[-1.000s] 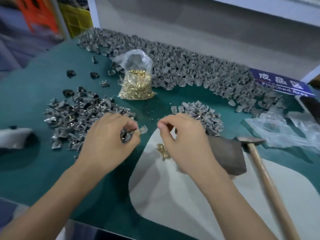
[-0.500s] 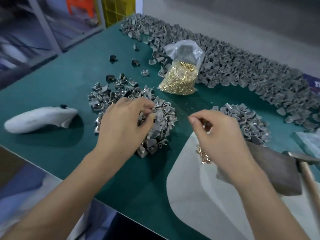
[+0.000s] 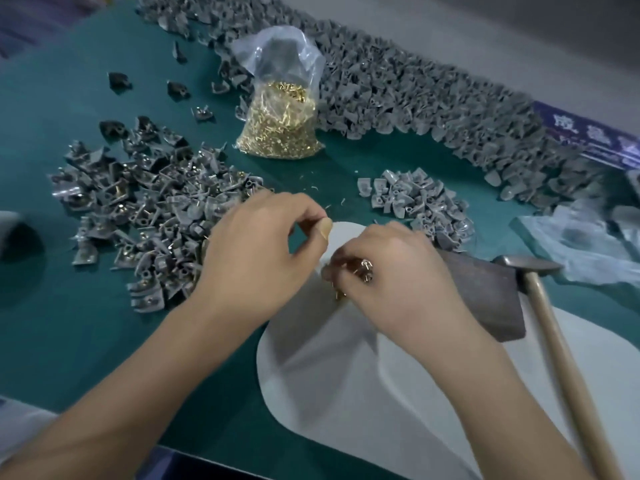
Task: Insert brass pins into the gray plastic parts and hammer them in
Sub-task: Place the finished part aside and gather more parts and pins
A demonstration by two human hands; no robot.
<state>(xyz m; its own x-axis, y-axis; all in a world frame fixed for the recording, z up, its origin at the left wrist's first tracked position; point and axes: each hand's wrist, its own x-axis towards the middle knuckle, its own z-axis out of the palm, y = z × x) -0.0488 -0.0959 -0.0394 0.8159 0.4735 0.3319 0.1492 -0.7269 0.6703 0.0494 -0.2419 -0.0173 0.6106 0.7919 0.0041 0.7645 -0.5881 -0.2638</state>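
Observation:
My right hand [image 3: 398, 271] curls down over a small heap of loose brass pins [image 3: 362, 270] on the white mat [image 3: 346, 382] and pinches some of them. My left hand [image 3: 263, 251] hovers just left of it at the mat's edge, fingers loosely curled, thumb tip near the forefinger, with nothing visible in it. To its left lies a pile of gray plastic parts with pins [image 3: 149, 216]. A smaller pile of gray parts [image 3: 419, 202] lies beyond my right hand. A clear bag of brass pins [image 3: 280, 129] stands further back.
A hammer [image 3: 540, 292] lies at the right, its head beside a dark block [image 3: 485, 292]. A long band of gray parts [image 3: 415, 95] runs along the back of the green table. Crumpled clear plastic [image 3: 588, 244] and a blue sign [image 3: 588, 133] sit at the far right.
My left hand has left the pinned-parts pile and moved right to the mat's edge without a part. My right hand has dropped onto the loose pins. The view shifted.

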